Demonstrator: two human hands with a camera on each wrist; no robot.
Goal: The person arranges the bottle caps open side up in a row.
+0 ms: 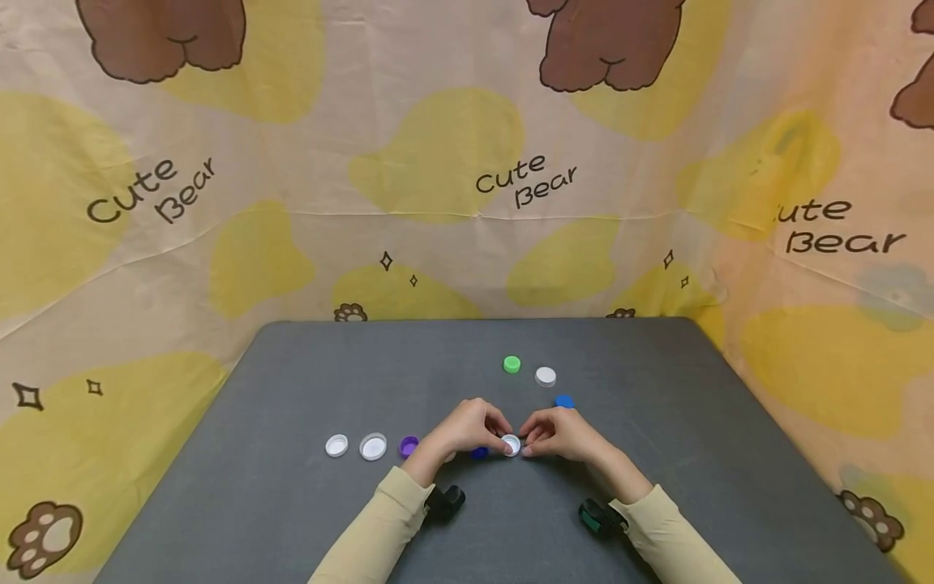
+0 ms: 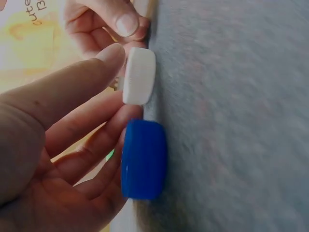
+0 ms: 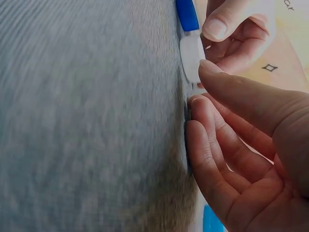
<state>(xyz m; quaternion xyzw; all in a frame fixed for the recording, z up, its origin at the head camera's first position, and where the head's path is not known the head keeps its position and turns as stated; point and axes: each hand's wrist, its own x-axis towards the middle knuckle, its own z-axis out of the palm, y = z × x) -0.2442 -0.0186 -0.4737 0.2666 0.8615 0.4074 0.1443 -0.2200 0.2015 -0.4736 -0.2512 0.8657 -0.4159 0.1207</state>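
A white bottle cap [image 1: 512, 445] sits on the grey table between the two hands, its open side up. My left hand [image 1: 467, 427] holds this cap at its left edge, thumb on the near side and fingers behind. My right hand [image 1: 565, 435] is just to the right of the cap, with thumb and fingers bent loosely; no thing shows between them. Partly covered by the left hand, a dark blue cap [image 1: 479, 453] lies left of the white one; it looks large in the left wrist view [image 2: 145, 159].
Along the row to the left lie a purple cap [image 1: 409, 446], a larger white cap [image 1: 373, 446] and another white cap [image 1: 336, 445]. Farther back are a green cap [image 1: 512, 365], a white cap [image 1: 546, 375] and a blue cap [image 1: 565, 401] behind the right hand.
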